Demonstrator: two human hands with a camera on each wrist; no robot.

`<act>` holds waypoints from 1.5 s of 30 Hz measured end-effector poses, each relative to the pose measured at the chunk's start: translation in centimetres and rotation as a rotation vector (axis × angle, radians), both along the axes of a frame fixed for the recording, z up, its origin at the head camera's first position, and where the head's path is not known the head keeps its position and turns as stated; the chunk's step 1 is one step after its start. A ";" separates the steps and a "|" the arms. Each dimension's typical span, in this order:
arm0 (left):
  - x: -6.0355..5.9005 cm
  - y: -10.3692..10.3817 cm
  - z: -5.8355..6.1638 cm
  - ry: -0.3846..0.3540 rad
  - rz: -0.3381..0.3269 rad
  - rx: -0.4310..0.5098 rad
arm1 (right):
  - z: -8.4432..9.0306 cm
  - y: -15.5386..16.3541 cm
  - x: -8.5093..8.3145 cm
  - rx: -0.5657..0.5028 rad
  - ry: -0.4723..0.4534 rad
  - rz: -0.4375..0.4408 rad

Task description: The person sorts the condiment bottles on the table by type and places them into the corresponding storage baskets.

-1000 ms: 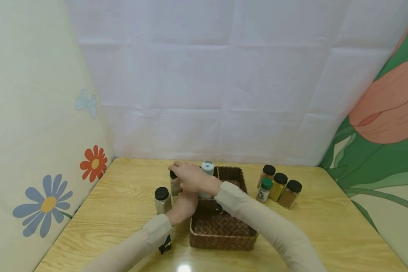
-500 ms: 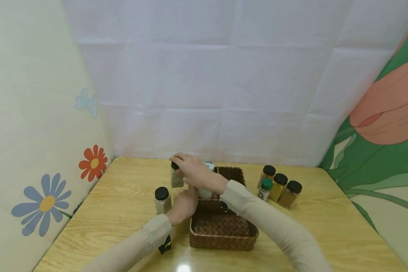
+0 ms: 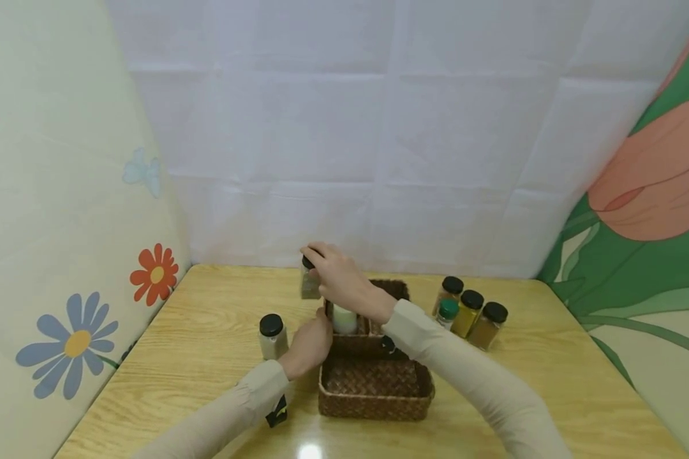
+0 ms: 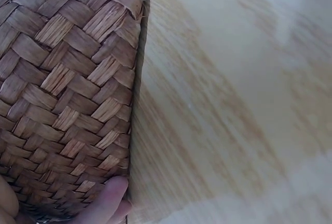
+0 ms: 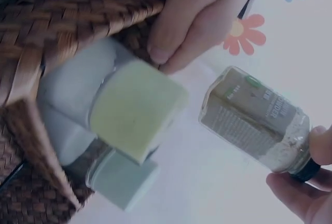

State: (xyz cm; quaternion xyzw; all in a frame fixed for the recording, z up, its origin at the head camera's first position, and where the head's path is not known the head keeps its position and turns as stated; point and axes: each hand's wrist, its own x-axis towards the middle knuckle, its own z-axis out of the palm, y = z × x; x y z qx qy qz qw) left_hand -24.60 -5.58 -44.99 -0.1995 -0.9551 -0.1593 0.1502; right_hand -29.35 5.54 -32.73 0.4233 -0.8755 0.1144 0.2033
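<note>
The right hand point(image 3: 344, 277) is pinching the black lid point(image 5: 305, 171) of a clear spice jar point(image 5: 249, 115) between its thumb and fingers. The jar is hanging upright just past the far left corner of the woven basket point(image 3: 373, 409), and it is not touching the basket. The left hand point(image 3: 309, 341) is pinching the basket's left wall, with the thumb over the rim and the fingers on the outside.

The jar is looking hard and smooth, like glass, so I am guessing it could slip and could break if dropped. It is probably a bit heavy for its size, with powder inside. The lid is giving a good small place to hold, but holding the flat sides would likely be safer if the lid is loose.

The basket is showing brown, flat strips, crossing over and under. It is seeming light and a little bendy, and its rough rim is good to grip. A pale yellow-green container point(image 5: 137, 107) with a flat end is standing in a back part. Squarish jars with black lids are standing on the wood-grain table point(image 3: 218, 331), and a small jar with a green cap point(image 3: 448, 309) is standing with the right-side ones.
</note>
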 end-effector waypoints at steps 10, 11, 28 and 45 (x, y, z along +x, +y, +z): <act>-0.2 -0.2 0.1 -0.113 -0.001 0.115 | 0.6 1.7 -0.6 -0.040 0.013 -0.061; -0.2 -0.1 0.1 -0.115 0.002 0.123 | 0.6 1.9 -0.6 -0.042 0.014 -0.065; -0.4 0.1 -0.2 -0.166 0.011 0.171 | 0.8 4.6 -1.3 -0.070 0.087 -0.135; -0.3 0.1 -0.1 -0.198 0.023 0.192 | 1.5 7.4 -1.1 -0.091 0.097 -0.170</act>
